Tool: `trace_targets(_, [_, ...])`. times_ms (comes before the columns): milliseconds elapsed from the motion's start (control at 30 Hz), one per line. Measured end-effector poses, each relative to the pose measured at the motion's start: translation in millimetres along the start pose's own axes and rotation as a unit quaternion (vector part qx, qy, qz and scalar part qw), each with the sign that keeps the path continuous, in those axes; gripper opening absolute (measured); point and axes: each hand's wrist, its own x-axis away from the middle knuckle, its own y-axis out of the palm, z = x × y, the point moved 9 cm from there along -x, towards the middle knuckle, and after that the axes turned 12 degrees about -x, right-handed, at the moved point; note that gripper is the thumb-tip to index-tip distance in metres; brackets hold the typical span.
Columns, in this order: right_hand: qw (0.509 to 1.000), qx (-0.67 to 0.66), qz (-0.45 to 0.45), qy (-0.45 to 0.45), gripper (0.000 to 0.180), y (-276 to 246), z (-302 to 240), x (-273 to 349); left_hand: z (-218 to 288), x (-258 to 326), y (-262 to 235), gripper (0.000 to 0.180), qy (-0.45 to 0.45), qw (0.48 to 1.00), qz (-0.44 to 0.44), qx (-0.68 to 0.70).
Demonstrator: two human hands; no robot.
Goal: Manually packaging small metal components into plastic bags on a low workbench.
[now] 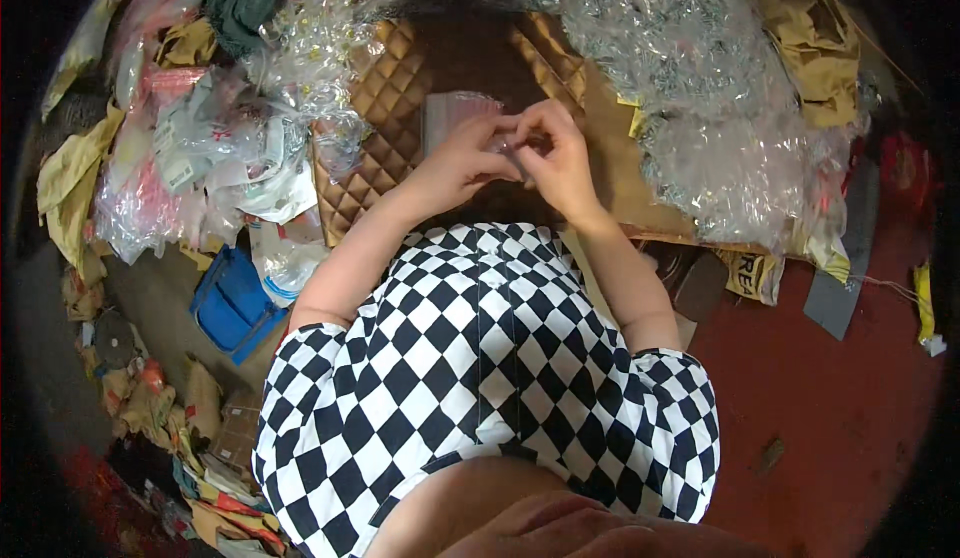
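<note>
Hands [470,158] [560,158] pinch a clear packet [455,113], plastic bag heaps [700,88] crowding around.

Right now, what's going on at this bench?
A person in a black-and-white checkered top has both hands together over a brown quilted surface. The left hand and right hand pinch a small clear plastic packet between the fingertips. Heaps of clear plastic bags lie to the right, more packets to the left, and a blue bin sits lower left.
</note>
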Motion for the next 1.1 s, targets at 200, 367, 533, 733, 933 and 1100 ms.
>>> trace_targets(200, [0.979,0.162,0.043,-0.120,0.029,-47,-58,8,0,-5,-6,0.043,0.009,0.999,-0.025,0.021])
trace_targets(367, [0.863,0.389,-0.253,-0.200,0.025,15,-14,28,4,-12,-2,0.047,0.044,0.998,-0.035,-0.030])
trace_targets(533, [0.871,0.449,-0.047,-0.194,0.008,-70,-27,29,-67,10,-10,0.048,-0.101,0.988,0.097,-0.064])
trace_targets(733, [0.817,0.548,0.177,0.032,0.016,-250,42,104,-109,81,41,0.067,-0.126,0.925,-0.006,-0.360])
trace_targets(933, [0.806,0.554,0.180,-0.105,0.040,-195,33,22,-138,120,44,0.032,-0.180,0.930,0.013,-0.321])
trace_targets(1100, [0.681,0.711,0.085,-0.151,0.042,-179,81,-76,-125,92,23,0.025,-0.182,0.950,0.034,-0.250])
